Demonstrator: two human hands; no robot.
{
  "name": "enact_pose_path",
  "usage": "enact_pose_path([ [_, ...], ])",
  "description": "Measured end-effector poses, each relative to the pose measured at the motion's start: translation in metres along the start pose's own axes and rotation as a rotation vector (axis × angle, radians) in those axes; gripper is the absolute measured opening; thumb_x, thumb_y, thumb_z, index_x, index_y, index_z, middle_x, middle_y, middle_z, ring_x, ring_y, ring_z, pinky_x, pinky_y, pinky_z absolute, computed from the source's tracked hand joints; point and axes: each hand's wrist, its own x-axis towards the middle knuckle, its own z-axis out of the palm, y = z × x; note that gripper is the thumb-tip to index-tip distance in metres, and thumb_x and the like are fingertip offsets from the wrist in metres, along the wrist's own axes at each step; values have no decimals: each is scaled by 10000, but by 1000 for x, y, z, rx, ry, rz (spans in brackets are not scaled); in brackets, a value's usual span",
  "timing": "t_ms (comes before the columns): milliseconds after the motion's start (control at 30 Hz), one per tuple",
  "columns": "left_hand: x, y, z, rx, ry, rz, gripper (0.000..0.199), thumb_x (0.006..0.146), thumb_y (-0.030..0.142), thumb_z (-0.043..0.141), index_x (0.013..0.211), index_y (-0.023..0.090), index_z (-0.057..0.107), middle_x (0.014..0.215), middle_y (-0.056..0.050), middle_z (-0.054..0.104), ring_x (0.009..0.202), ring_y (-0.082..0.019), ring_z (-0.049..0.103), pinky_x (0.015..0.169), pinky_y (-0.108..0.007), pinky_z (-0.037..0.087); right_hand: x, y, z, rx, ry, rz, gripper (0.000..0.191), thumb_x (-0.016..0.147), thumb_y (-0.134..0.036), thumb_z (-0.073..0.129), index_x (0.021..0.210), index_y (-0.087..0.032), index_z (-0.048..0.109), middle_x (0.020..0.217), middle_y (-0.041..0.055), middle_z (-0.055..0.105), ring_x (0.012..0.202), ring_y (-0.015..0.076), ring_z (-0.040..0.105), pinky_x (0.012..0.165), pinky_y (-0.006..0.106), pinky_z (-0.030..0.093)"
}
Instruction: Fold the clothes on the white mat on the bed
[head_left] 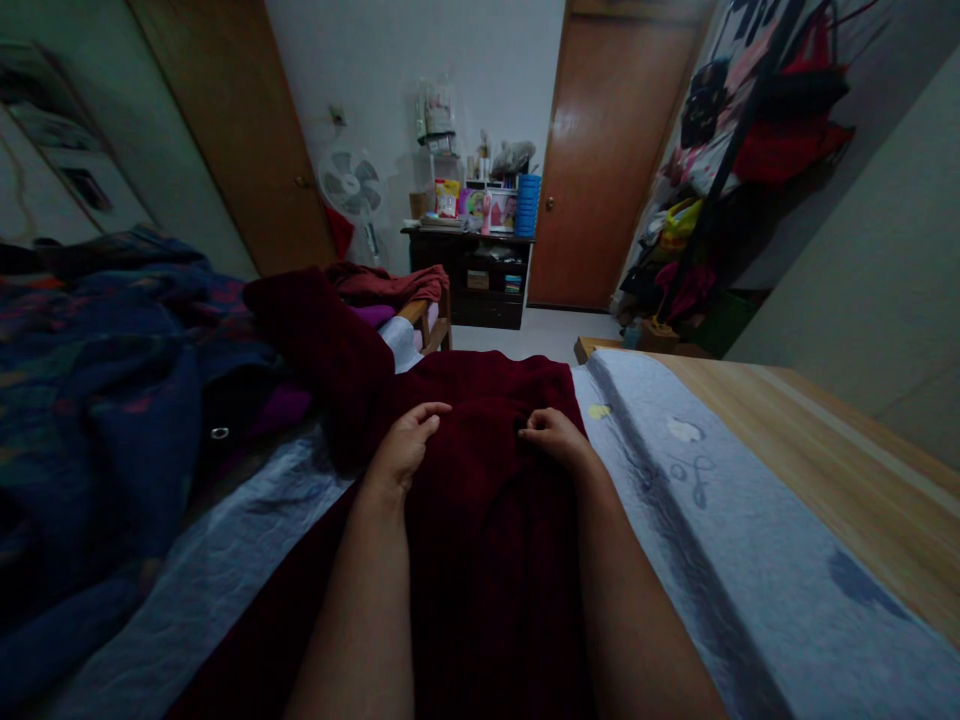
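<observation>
A large dark red cloth [480, 520] lies spread over the bed in front of me; whether it is a garment or a blanket I cannot tell. A thick part of it is bunched up at its far left. My left hand [405, 445] rests at the left side of the cloth, its fingers stretched inward and the thumb a little apart. Across from it, my right hand [556, 437] has curled fingers and thumb drawn together at a fold of the cloth near its right edge. Both forearms reach over the cloth.
A pile of dark blue clothes [97, 400] covers the left side. Under the cloth is a light blue-grey bed pad [750, 520] beside bare wooden boards [810, 430]. Beyond stand a fan [351, 185], a dark cabinet [480, 310] and a door [611, 150]. Bags [787, 140] hang at right.
</observation>
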Motion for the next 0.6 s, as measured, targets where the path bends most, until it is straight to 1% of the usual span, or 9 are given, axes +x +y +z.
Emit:
enact_pose_path([
  [67, 8, -13, -2, 244, 87, 61, 244, 737, 219, 523, 910, 175, 689, 817, -28, 698, 773, -181, 644, 748, -290, 490, -5, -4, -4, -69, -109, -75, 172, 734, -289, 697, 875, -191, 683, 937, 25, 615, 869, 163, 565, 784, 271, 434],
  [133, 13, -21, -4, 503, 146, 114, 226, 740, 157, 502, 845, 189, 700, 906, -50, 720, 894, -203, 651, 848, -306, 468, -9, -8, -4, -157, -163, -81, 409, 690, -319, 767, 1081, -244, 675, 1202, 49, 546, 1094, 214, 508, 942, 329, 396],
  [167, 13, -23, -4, 612, 154, 121, 232, 746, 141, 499, 846, 199, 701, 960, -58, 725, 944, -212, 648, 883, -314, 453, -10, -9, -3, -199, -187, -63, 527, 667, -327, 795, 1168, -270, 642, 1291, 55, 490, 1168, 239, 461, 983, 354, 374],
  [200, 13, -23, -5, 702, 148, 113, 236, 756, 140, 502, 862, 209, 701, 1004, -64, 726, 974, -221, 645, 900, -322, 445, -11, -10, -2, -237, -211, -43, 603, 652, -324, 811, 1219, -284, 612, 1340, 60, 446, 1209, 258, 423, 999, 372, 362],
  [233, 12, -22, -6, 773, 134, 95, 230, 767, 153, 511, 883, 218, 699, 1034, -70, 724, 988, -230, 644, 904, -331, 442, -12, -11, 0, -269, -227, -26, 631, 645, -305, 818, 1236, -289, 598, 1360, 63, 422, 1221, 271, 401, 1001, 383, 360],
  [300, 9, -19, -7, 857, 88, 59, 197, 780, 210, 550, 919, 223, 689, 1061, -80, 719, 988, -248, 648, 893, -341, 446, -13, -13, 4, -310, -220, -10, 571, 656, -243, 804, 1192, -279, 612, 1340, 66, 421, 1193, 274, 399, 978, 383, 369],
  [400, 7, -19, -10, 854, 25, 50, 209, 751, 281, 620, 945, 222, 673, 1052, -79, 717, 951, -245, 656, 857, -322, 461, -13, -14, 8, -326, -177, -20, 371, 685, -160, 755, 1029, -252, 652, 1230, 54, 471, 1100, 246, 425, 926, 357, 384],
  [467, 8, -21, -11, 811, -6, 62, 219, 718, 241, 639, 934, 223, 669, 1014, -66, 721, 913, -230, 657, 828, -302, 467, -13, -14, 7, -317, -164, -39, 282, 692, -123, 727, 939, -234, 652, 1152, 46, 493, 1044, 227, 434, 896, 339, 385],
  [600, 11, -22, -9, 684, -12, 89, 182, 700, 157, 595, 852, 208, 681, 897, -47, 718, 853, -212, 644, 798, -294, 462, -12, -9, 0, -231, -150, -108, 228, 684, -86, 695, 866, -207, 628, 1031, 25, 506, 952, 182, 459, 875, 309, 378],
])
